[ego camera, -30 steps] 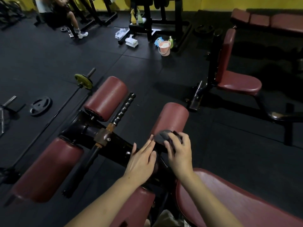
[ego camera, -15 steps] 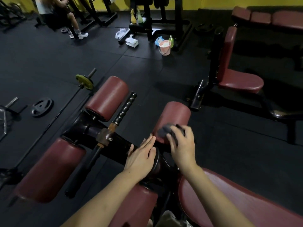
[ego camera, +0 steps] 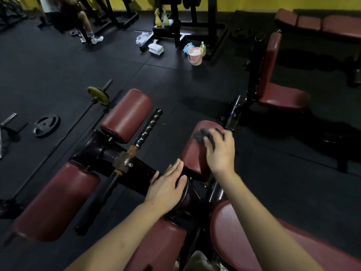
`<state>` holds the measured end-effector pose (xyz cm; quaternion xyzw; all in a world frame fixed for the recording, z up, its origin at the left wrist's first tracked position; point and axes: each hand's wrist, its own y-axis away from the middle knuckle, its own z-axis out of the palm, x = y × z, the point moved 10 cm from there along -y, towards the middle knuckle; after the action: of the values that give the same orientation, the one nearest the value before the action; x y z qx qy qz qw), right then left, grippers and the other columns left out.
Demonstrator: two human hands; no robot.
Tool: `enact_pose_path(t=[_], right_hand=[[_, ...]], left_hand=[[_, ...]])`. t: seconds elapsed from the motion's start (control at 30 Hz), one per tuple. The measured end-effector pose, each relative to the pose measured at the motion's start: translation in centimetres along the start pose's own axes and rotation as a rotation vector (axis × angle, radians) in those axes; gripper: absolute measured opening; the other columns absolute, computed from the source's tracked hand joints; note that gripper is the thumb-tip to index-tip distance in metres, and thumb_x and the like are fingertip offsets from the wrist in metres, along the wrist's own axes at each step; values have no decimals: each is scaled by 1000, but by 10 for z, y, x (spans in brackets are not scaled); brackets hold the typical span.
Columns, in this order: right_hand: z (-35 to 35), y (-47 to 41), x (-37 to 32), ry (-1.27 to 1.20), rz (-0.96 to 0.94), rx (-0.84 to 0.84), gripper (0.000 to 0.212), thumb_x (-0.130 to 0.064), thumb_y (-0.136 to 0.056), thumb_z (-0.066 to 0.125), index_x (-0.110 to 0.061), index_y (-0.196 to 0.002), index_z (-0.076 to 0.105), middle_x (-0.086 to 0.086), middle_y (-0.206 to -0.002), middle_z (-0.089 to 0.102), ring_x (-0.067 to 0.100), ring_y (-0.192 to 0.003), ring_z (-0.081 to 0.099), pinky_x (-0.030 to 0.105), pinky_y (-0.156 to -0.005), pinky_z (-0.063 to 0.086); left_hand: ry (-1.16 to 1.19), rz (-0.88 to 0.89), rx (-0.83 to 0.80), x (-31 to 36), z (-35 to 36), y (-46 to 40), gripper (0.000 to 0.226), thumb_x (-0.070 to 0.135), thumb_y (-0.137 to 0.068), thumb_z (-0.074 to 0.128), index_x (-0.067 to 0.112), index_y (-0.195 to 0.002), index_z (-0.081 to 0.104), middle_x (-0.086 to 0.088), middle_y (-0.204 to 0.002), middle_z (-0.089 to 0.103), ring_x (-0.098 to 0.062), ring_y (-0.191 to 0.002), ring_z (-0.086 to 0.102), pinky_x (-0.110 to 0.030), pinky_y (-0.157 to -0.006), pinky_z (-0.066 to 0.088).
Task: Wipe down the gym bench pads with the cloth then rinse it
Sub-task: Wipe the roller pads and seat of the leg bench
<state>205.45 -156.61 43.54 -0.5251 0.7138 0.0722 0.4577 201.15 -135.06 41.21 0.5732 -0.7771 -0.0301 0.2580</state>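
My right hand (ego camera: 221, 148) grips a dark cloth (ego camera: 202, 134) and presses it on the far half of a maroon roller pad (ego camera: 192, 153) at the centre. With straight fingers, my left hand (ego camera: 167, 189) rests on the black frame just left of that pad. Two more maroon roller pads, one upper (ego camera: 126, 115) and one lower left (ego camera: 55, 202), sit on the same machine. Its main seat pad (ego camera: 244, 241) lies at the bottom right under my right forearm.
A pink bucket (ego camera: 195, 55) stands on the black floor near spray bottles (ego camera: 161, 19) and a rack. A black grip bar (ego camera: 146, 128) crosses the frame. A barbell (ego camera: 98, 95) and a loose weight plate (ego camera: 46, 125) lie left. Another maroon bench (ego camera: 277, 94) stands right. A person sits far left.
My right hand slid the cloth along the roller pad away from me, toward its far end. My left hand stayed on the frame.
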Motion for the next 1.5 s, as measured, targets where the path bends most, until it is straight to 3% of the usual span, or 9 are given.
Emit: enact_pose_path(t=[0.17, 0.43, 0.73, 0.83, 0.93, 1.03, 1.3, 1.4, 1.5], right_hand=[[-11, 81, -21, -69, -98, -84, 30, -27, -98, 66, -18, -126, 67, 8, -122, 51, 27, -109, 55, 44, -93, 52], [-1, -57, 44, -12, 108, 27, 35, -36, -101, 58, -19, -131, 63, 9, -126, 50, 27, -114, 55, 48, -97, 53], [-6, 85, -27, -72, -159, -144, 31, -30, -99, 64, -20, -127, 67, 7, -122, 50, 26, -107, 57, 44, -90, 53], [-2, 36, -8, -20, -183, -109, 29, -33, -100, 59, -20, -125, 68, 12, -121, 52, 33, -107, 56, 51, -91, 51], [-3, -43, 30, -4, 10, 21, 35, -39, -101, 55, -17, -126, 67, 17, -121, 53, 37, -108, 56, 55, -92, 52], [6, -64, 25, 19, 36, -20, 37, -40, -101, 55, -20, -130, 63, 13, -125, 52, 33, -113, 56, 53, -95, 52], [-3, 79, -28, -18, -146, -147, 29, -32, -99, 63, -22, -125, 66, 8, -120, 53, 28, -104, 57, 49, -87, 52], [-1, 36, -19, 45, -212, -134, 28, -36, -99, 59, -22, -123, 66, 10, -117, 54, 33, -101, 56, 50, -84, 51], [1, -40, 7, 103, -98, -27, 33, -40, -100, 55, -21, -124, 68, 13, -119, 55, 36, -103, 58, 53, -84, 53]], left_hand=[[-47, 126, 104, 12, -2, 5, 58, 42, -109, 33, 25, -163, 20, 16, -171, 6, 2, -156, -2, -38, -129, 7], [-81, 136, 75, 23, 6, 5, 61, 48, -106, 14, 30, -164, 6, 19, -170, -7, 6, -153, -7, -36, -129, -2], [33, 16, 5, 2, -1, -4, 51, 43, -109, 25, 42, -160, 23, 36, -164, 4, 8, -153, 2, -43, -129, -1], [78, 4, -6, -1, -1, -3, 52, 46, -109, 25, 47, -160, 16, 39, -161, 3, 9, -153, 1, -44, -129, -1], [89, -15, -21, -3, 1, -2, 53, 46, -109, 24, 48, -161, 13, 38, -162, 4, 9, -153, 1, -43, -129, -1], [107, -64, -28, -9, 1, -6, 53, 45, -109, 25, 46, -161, 13, 34, -164, 8, 5, -154, 5, -43, -128, 4], [119, -57, -26, -9, 2, -8, 56, 43, -109, 27, 39, -163, 12, 24, -168, 9, 4, -154, 5, -42, -128, 10], [114, -1, 32, -1, -2, -4, 57, 40, -109, 28, 34, -164, 14, 23, -169, 8, 8, -153, -2, -41, -129, 7], [109, 97, 79, 13, 0, 5, 56, 38, -110, 31, 33, -164, 15, 23, -169, 5, 13, -151, -4, -35, -129, 2]])
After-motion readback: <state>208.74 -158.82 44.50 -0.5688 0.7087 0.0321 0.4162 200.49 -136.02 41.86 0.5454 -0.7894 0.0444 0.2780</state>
